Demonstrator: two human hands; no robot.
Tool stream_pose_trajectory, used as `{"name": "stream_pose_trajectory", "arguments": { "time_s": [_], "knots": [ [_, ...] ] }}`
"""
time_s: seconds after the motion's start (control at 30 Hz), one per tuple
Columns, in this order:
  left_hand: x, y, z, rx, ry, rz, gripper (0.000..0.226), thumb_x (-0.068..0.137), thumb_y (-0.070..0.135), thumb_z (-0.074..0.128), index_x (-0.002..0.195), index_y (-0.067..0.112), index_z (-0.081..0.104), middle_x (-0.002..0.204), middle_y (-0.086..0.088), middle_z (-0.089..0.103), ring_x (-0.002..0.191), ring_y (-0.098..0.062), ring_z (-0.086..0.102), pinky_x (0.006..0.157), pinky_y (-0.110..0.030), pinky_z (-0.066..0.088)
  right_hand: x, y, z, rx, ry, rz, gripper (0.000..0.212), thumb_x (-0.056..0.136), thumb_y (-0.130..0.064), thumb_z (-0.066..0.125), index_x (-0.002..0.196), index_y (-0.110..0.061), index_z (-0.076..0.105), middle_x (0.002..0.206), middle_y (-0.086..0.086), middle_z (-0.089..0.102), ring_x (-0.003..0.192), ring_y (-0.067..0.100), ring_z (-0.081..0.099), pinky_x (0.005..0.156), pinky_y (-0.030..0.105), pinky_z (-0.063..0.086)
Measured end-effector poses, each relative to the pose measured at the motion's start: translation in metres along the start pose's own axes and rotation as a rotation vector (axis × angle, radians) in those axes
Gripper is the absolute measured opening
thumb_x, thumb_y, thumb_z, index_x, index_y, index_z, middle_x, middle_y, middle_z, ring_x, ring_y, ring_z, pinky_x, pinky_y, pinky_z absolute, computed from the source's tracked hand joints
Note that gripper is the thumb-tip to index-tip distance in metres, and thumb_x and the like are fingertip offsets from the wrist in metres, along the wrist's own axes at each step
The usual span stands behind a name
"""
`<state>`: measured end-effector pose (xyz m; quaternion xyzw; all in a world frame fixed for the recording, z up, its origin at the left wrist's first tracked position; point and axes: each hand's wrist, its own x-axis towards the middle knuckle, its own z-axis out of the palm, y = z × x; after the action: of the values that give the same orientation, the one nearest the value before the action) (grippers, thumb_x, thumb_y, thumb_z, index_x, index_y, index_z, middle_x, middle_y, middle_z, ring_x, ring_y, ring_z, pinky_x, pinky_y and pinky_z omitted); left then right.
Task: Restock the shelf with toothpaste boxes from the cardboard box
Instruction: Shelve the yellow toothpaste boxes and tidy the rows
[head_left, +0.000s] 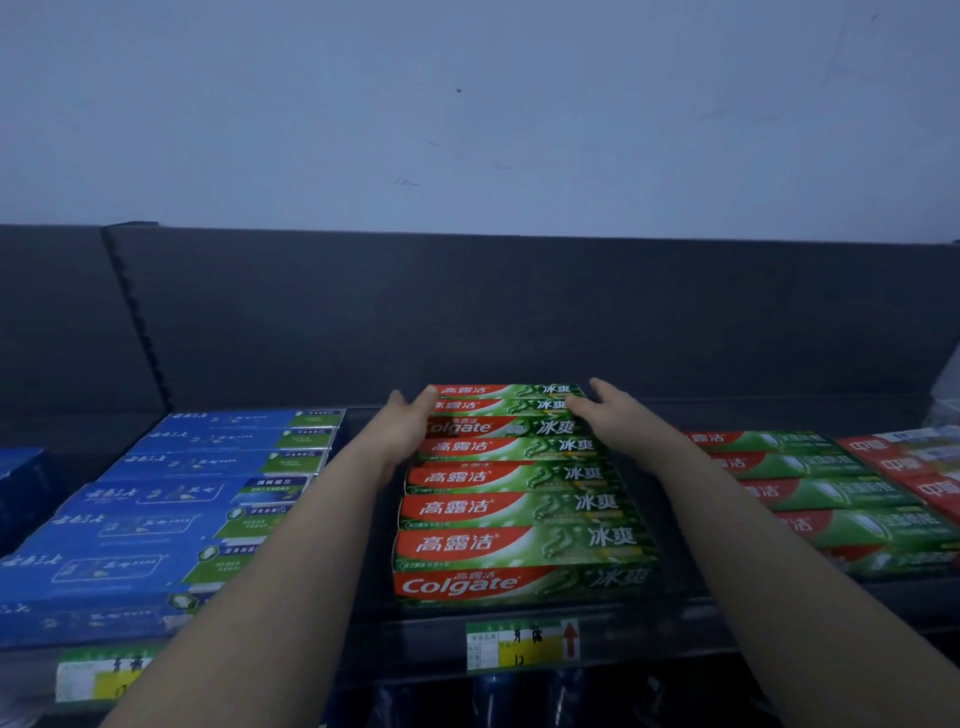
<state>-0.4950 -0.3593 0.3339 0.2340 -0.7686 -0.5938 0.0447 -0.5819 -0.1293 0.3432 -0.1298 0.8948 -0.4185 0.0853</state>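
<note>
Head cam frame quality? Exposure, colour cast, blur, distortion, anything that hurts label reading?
Head view: dim and underexposed, with a blue cast throughout and no glare seen. Head view: print on the middle row of red-and-green Colgate toothpaste boxes is legible; the blue toothpaste boxes at left read softer. Head view: wide-angle stretch shows toward the edges. Head view: left hand and right hand show little motion blur.

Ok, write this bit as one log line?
left hand: flat on left end of back toothpaste boxes | right hand: flat on right end | boxes: on shelf
</note>
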Motion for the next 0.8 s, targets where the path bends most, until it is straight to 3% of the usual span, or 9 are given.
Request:
{"name": "stream_pose_trajectory", "arguments": {
  "time_s": [0.2, 0.33, 0.4, 0.57, 0.7, 0.8],
  "knots": [
    [0.018, 0.000, 0.008, 0.048, -0.025, -0.016, 0.071, 0.098, 0.055, 0.033, 0.153, 0.016, 0.011, 0.144, -0.012, 0.044, 0.114, -0.026, 0.056, 0.080, -0.037, 0.042, 0.032, -0.001, 0.006, 0.046, -0.034, 0.067, 0.074, 0.097, -0.045, 0.045, 0.154, -0.013, 0.009, 0.161, 0.007, 0.014, 0.146, 0.026, 0.019, 0.117, 0.044, 0.020],
    [0.031, -0.002, 0.003, -0.005, -0.029, -0.044, 0.067, 0.095, 0.060, 0.035, 0.146, 0.016, 0.031, 0.123, -0.010, 0.060, 0.098, -0.023, 0.064, 0.071, -0.036, 0.048, 0.044, 0.000, 0.009, 0.058, -0.012, 0.082, 0.073, 0.098, -0.040, 0.047, 0.153, -0.009, 0.010, 0.159, 0.008, 0.018, 0.144, 0.026, 0.022, 0.114, 0.039, 0.023],
    [0.037, -0.002, 0.003, -0.010, -0.021, -0.051, 0.068, 0.095, 0.060, 0.035, 0.146, 0.016, 0.031, 0.123, -0.011, 0.060, 0.096, -0.023, 0.064, 0.075, -0.038, 0.049, 0.049, 0.002, 0.010, 0.080, -0.007, 0.102, 0.072, 0.099, -0.040, 0.045, 0.153, -0.010, 0.010, 0.160, 0.007, 0.014, 0.145, 0.026, 0.019, 0.115, 0.039, 0.022],
    [0.044, -0.002, 0.002, -0.021, -0.057, -0.053, 0.071, 0.096, 0.058, 0.036, 0.153, 0.026, 0.009, 0.144, -0.012, 0.044, 0.112, -0.027, 0.058, 0.100, -0.046, 0.044, 0.055, 0.004, 0.014, 0.165, -0.015, 0.147, 0.069, 0.098, -0.041, 0.044, 0.154, -0.015, 0.012, 0.161, 0.005, 0.015, 0.145, 0.028, 0.021, 0.116, 0.045, 0.024],
    [0.038, 0.002, 0.002, -0.051, -0.094, -0.053, 0.066, 0.097, 0.057, 0.034, 0.153, 0.028, 0.014, 0.133, -0.011, 0.053, 0.101, -0.025, 0.062, 0.086, -0.042, 0.050, 0.053, 0.002, 0.011, 0.191, -0.026, 0.155, 0.067, 0.098, -0.036, 0.045, 0.153, -0.013, 0.016, 0.157, 0.007, 0.022, 0.139, 0.030, 0.031, 0.103, 0.039, 0.035],
    [0.032, -0.001, -0.001, -0.021, -0.093, -0.046, 0.065, 0.096, 0.060, 0.032, 0.150, 0.025, 0.024, 0.127, -0.011, 0.058, 0.102, -0.025, 0.064, 0.097, -0.047, 0.046, 0.046, 0.004, 0.008, 0.137, -0.045, 0.142, 0.070, 0.096, -0.039, 0.047, 0.153, -0.012, 0.015, 0.159, 0.007, 0.019, 0.141, 0.029, 0.028, 0.113, 0.044, 0.029]
  ]
}}
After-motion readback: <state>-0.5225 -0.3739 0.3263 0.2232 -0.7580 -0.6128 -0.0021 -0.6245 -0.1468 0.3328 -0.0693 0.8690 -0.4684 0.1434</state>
